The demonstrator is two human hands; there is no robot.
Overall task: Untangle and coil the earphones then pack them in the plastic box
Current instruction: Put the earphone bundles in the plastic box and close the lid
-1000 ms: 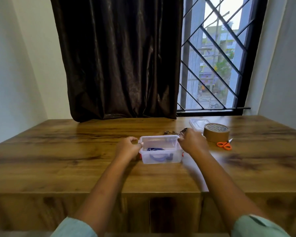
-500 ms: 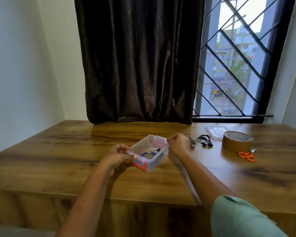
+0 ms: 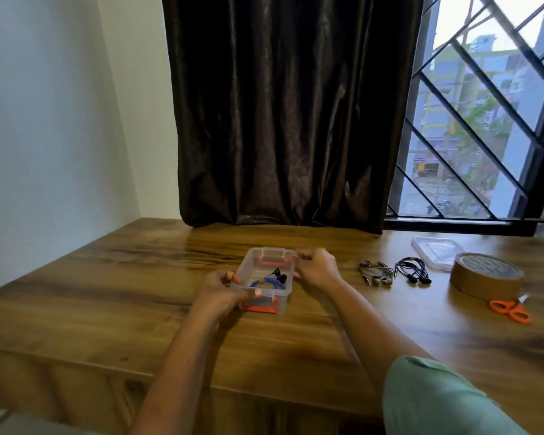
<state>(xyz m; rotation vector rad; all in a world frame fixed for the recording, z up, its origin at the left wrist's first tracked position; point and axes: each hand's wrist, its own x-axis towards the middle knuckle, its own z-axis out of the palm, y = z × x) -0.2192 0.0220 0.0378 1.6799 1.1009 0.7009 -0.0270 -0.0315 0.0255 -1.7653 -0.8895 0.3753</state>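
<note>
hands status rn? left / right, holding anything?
Left hand: closed on the near-left rim of the plastic box.
Right hand: closed on the box's far-right corner; what its fingertips pinch cannot be told.

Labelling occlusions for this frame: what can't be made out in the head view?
- Near left corner of the clear plastic box: hidden by the left hand.
- Right hand grip: fingertips curled out of sight.
- Two earphone bundles on the wooden table: too small to tell tangles.
</note>
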